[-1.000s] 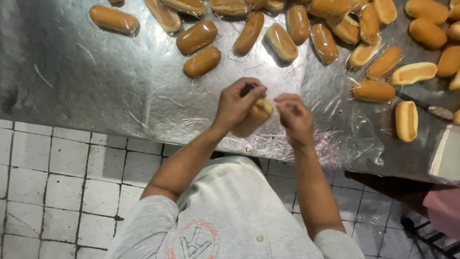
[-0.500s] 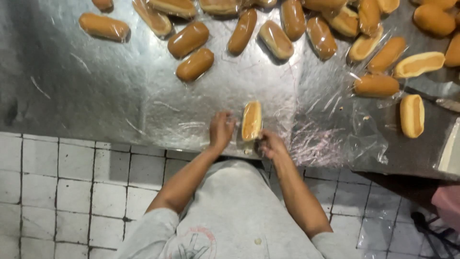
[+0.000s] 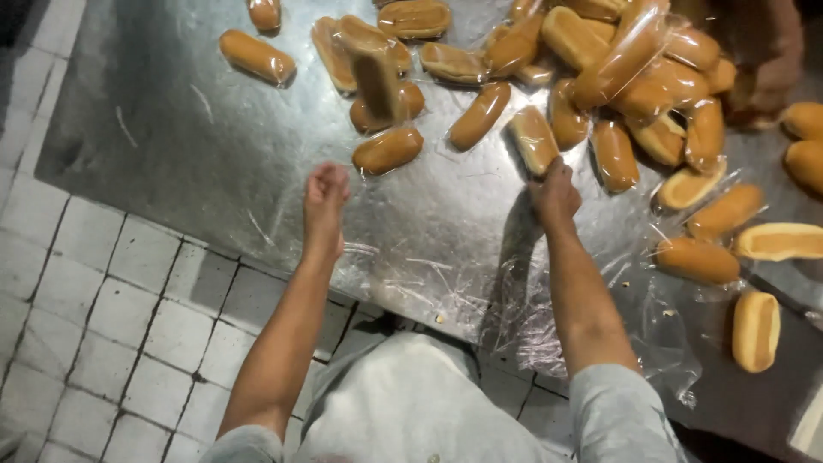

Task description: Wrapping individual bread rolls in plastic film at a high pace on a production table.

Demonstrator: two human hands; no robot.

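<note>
While both arms reach out over the steel tabletop [image 3: 171,154], the left hand [image 3: 326,201] hangs just above bare metal near the front edge, fingers curled into a loose fist w/ nothing in it. Further right, the right hand [image 3: 555,190] is closed on the near end of a wrapped roll [image 3: 531,137], held tilted, its far end toward the big heap of wrapped rolls [image 3: 617,77] at the back right. Loose clear film [image 3: 549,326] lies crumpled along the front edge, partly overhanging.

Risk, as I judge it: the grip is only at the roll's end, so it could slip or squash the soft bread; the forearm could also drag the film off the edge. Both forearms are straight, elbows low, wrists level.
</note>
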